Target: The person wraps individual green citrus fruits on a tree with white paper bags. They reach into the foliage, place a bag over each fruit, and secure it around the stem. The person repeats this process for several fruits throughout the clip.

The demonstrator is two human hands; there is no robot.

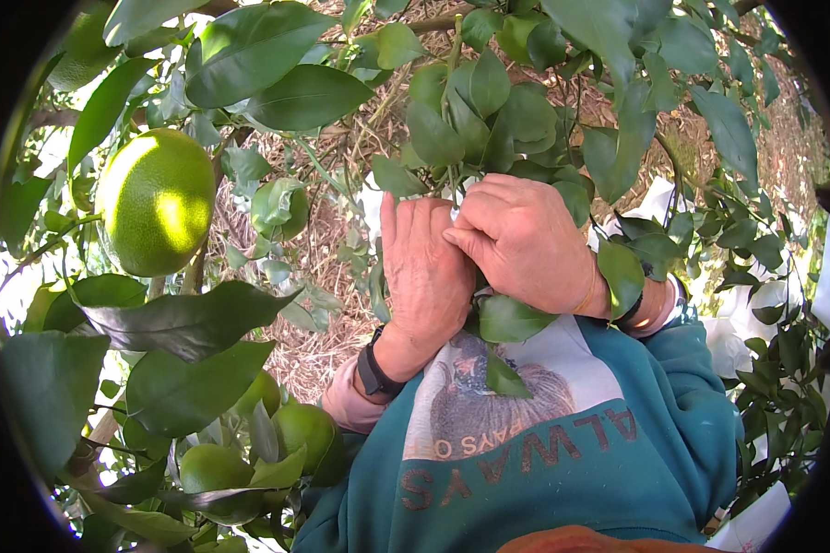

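Note:
My left hand (425, 266) is raised among the leaves of a citrus tree, its back towards the camera and its fingers pointing up the view. Against it, at the right, my right hand (515, 242) is curled, with thumb and forefinger pinched together. A little white material (456, 200) shows between the hands; what the fingertips grip is hidden. A leafy citrus twig (453, 138) rises just above them. Below the hands, a green leaf (515, 319) lies in front of the teal sweatshirt. A large green citrus fruit (158, 202) hangs to the left.
Several green fruits (304, 435) hang at the lower left among broad leaves. A smaller fruit (290, 214) is partly covered by leaves. Branches (674, 162) cross the upper right. White bag-like pieces (733, 332) show among leaves at the right. Dry straw (318, 297) covers the ground behind.

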